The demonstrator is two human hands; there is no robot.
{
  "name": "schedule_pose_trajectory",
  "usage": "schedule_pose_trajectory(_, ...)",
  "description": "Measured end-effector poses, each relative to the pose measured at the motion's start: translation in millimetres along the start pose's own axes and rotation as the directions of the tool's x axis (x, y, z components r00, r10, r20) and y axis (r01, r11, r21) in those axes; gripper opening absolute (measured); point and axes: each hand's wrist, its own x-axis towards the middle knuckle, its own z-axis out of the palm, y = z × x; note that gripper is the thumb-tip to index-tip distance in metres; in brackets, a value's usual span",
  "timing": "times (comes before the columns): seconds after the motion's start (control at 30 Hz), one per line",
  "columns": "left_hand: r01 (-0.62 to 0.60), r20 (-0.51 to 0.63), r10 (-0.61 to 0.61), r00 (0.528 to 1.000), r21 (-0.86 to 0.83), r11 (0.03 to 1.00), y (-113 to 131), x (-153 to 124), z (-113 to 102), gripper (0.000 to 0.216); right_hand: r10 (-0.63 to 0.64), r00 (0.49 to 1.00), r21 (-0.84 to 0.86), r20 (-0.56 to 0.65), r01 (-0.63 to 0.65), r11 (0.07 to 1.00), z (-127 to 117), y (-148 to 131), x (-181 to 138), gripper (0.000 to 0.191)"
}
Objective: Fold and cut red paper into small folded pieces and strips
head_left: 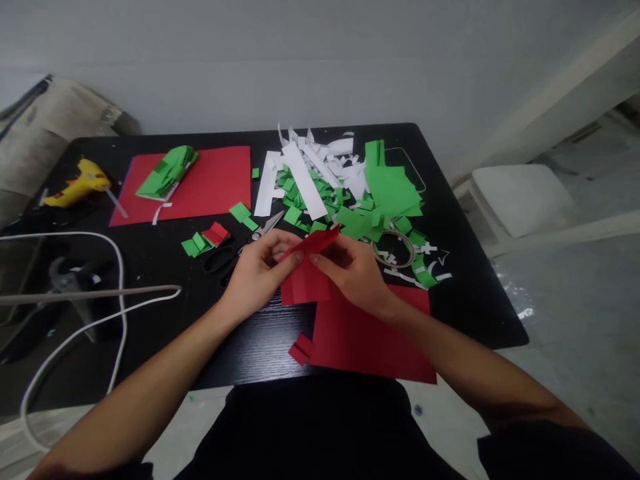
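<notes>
Between both hands I hold a creased piece of red paper (303,280) above the black table. My left hand (260,270) pinches its left part, thumb on the near side. My right hand (353,270) grips its right part, the thumb close to the left one. Some fingers are hidden behind the paper. Below my right hand lies a larger red sheet (375,340), with a small folded red piece (301,349) at its left edge. Scissors (267,227) with black handles lie beside my left hand, partly covered by it.
Green paper scraps (310,190), white strips (305,183) and green sheets (393,190) pile up behind my hands. A tape roll (395,249) lies right. Left are a yellow glue gun (77,185), a red sheet (220,183) bearing a folded green bundle (167,172), and a white cable (123,300).
</notes>
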Motion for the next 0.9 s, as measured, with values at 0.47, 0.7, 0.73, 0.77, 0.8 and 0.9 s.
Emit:
schedule_pose_trajectory(0.47,0.026,-0.017,-0.027,0.999,-0.057,0.998,-0.8,0.5,2.5,0.028,0.040,0.999,0.032,0.024,-0.041,0.999,-0.2,1.7,-0.1,0.025)
schedule_pose_trajectory(0.7,-0.005,-0.030,0.004,1.000,-0.051,0.999,1.0,3.0,2.6,0.023,0.092,0.996,0.068,-0.021,-0.090,0.994,-1.7,-2.5,1.5,0.019)
schedule_pose_trajectory(0.73,-0.010,-0.039,0.009,0.999,-0.039,0.999,0.5,3.4,2.4,0.022,0.094,0.995,0.074,-0.016,-0.092,0.993,-2.2,-2.7,1.9,0.018)
schedule_pose_trajectory(0.77,-0.010,-0.048,0.009,0.999,-0.025,1.000,0.1,3.6,2.2,0.023,0.095,0.995,0.080,-0.012,-0.094,0.992,-2.6,-2.8,2.2,0.017)
schedule_pose_trajectory(0.8,-0.003,-0.054,0.003,0.999,-0.010,1.000,0.0,3.8,2.0,0.024,0.097,0.995,0.086,-0.008,-0.096,0.992,-3.0,-2.7,2.5,0.016)
schedule_pose_trajectory(0.9,0.013,-0.054,-0.011,0.998,0.045,0.999,2.1,3.8,1.5,0.029,0.106,0.994,0.103,0.000,-0.105,0.989,-3.7,-2.3,2.9,0.016)
